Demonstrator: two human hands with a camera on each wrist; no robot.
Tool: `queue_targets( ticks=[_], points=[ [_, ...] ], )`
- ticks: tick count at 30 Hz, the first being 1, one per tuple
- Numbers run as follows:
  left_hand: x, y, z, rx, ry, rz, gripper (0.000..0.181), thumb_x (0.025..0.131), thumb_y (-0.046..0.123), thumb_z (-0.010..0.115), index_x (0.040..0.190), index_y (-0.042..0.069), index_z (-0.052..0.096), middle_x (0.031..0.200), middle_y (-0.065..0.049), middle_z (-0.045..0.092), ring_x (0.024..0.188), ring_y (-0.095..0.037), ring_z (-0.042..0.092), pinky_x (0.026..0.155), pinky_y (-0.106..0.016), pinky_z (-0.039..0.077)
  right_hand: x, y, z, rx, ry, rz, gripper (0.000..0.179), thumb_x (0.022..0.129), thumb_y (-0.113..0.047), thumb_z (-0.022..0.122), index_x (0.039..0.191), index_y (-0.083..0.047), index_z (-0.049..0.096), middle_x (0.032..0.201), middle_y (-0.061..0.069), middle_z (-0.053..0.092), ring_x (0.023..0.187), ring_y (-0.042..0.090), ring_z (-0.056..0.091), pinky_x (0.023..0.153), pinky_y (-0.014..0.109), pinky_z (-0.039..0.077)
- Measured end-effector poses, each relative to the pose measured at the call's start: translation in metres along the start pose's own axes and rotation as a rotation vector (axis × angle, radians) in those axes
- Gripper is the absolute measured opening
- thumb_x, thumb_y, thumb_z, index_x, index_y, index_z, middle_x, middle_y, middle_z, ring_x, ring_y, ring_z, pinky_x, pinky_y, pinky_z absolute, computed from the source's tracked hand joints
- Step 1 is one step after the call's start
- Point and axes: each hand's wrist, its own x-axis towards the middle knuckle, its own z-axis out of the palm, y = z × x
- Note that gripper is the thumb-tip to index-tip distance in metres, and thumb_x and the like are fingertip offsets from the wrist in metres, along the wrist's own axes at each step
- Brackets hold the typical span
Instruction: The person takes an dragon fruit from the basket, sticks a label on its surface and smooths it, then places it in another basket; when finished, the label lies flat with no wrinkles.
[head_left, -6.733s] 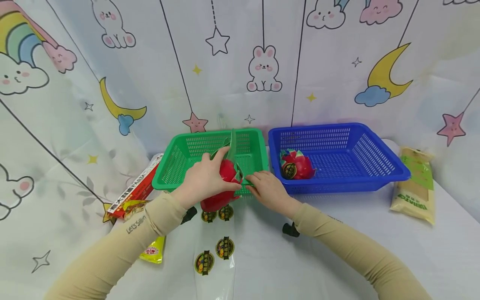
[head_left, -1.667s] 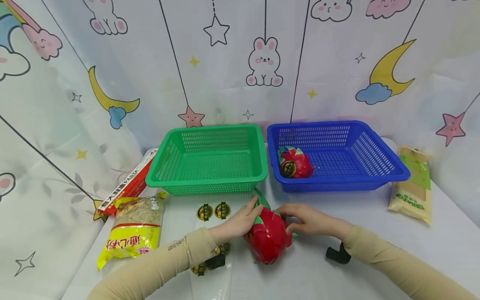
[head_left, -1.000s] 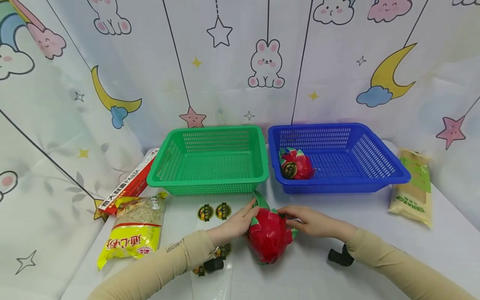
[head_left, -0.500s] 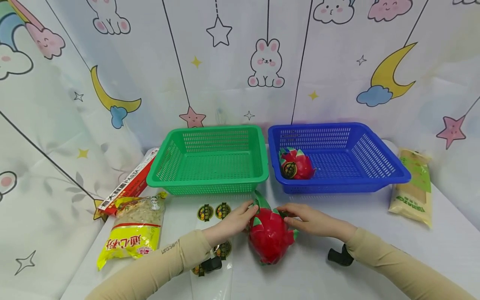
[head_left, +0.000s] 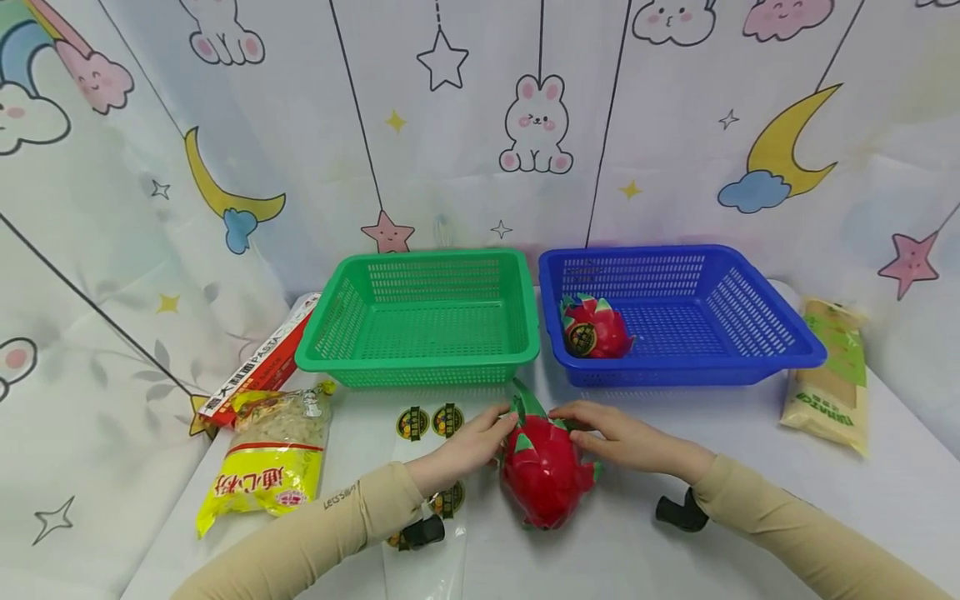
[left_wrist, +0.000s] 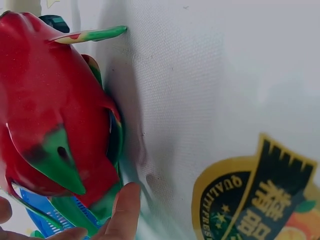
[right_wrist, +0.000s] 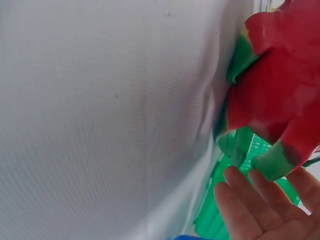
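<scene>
Cartoon backdrop (head_left: 465,167), white tabletop (head_left: 592,558) beneath fruit (head_left: 546,479)

Beside the left hand (head_left: 472,439), a glossy red, green-tipped round dragon fruit (head_left: 546,477); beyond the right hand (head_left: 622,437), a blue slotted rectangular plastic basket (head_left: 697,364)

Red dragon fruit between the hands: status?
Left hand and right hand flank its leafy end, fingers loose. Dragon fruit on white table. Green basket and blue basket beyond; neither blocks the hands.
</scene>
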Motion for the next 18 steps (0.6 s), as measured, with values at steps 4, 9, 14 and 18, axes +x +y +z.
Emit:
queue_targets(
  ticks=[4,9,14,18],
  points=[
    [-0.001,0.0,0.0,0.002,0.006,-0.004,0.054,0.098,0.039,0.038,0.138,0.002,0.036,0.123,-0.016,0.052,0.088,-0.021,0.056,0.074,-0.038,0.051,-0.001,-0.002,-0.002,0.012,-0.003,0.019,0.037,0.098,-0.025,0.043,0.132,-0.01,0.048,0.122,0.003,0.056,0.104,0.014,0.055,0.084,0.027,0.05],
    [-0.004,0.0,0.001,-0.004,0.019,-0.007,0.05,0.097,0.039,0.04,0.132,0.003,0.043,0.113,-0.013,0.056,0.086,-0.021,0.056,0.072,-0.037,0.052,-0.001,-0.004,-0.003,0.014,-0.012,0.01,0.037,0.098,-0.024,0.043,0.131,-0.008,0.048,0.121,0.005,0.056,0.104,0.017,0.055,0.083,0.028,0.051],
    [-0.006,-0.001,-0.005,0.031,0.028,0.007,0.048,0.097,0.039,0.041,0.131,0.005,0.046,0.114,-0.013,0.057,0.09,-0.025,0.056,0.073,-0.036,0.051,-0.001,-0.003,-0.005,-0.017,0.008,0.012,0.036,0.098,-0.024,0.042,0.13,-0.008,0.049,0.122,0.005,0.057,0.106,0.019,0.055,0.084,0.028,0.05],
    [-0.006,-0.003,-0.017,0.189,0.088,0.097,0.042,0.097,0.034,0.043,0.126,0.004,0.052,0.118,-0.012,0.059,0.099,-0.027,0.058,0.078,-0.036,0.05,-0.002,-0.004,-0.007,-0.046,0.027,-0.001,0.036,0.098,-0.022,0.043,0.13,-0.007,0.05,0.123,0.008,0.057,0.107,0.022,0.056,0.084,0.029,0.051]
  ],
)
